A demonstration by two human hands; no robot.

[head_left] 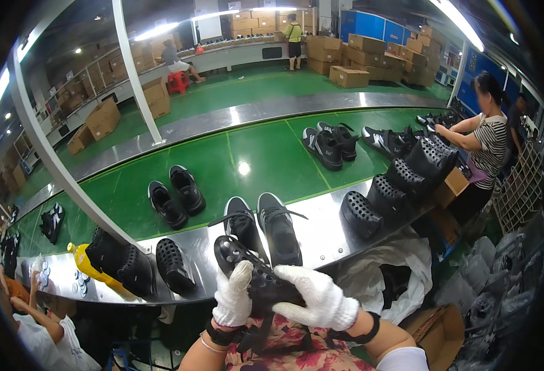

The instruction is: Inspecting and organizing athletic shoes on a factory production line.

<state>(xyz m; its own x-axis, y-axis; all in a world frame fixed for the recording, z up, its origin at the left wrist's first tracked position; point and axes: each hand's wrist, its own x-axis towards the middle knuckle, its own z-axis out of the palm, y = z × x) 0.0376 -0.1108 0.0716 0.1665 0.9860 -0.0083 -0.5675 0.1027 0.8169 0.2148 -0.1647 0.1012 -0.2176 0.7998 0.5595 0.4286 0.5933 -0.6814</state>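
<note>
Both my gloved hands are on the black perforated shoe at the near edge of the metal surface: left hand grip closed round its side, right hand clasped over its heel, sneakers just beyond.

light: bright, from ceiling tube lamps | glare: on green belt and steel ledge | edges: fisheye bend, dark rim | focus: sharp centre, soft edges

White knitted cloth gloves grip a matt black perforated shoe; the metal ledge shines glossy.
</note>
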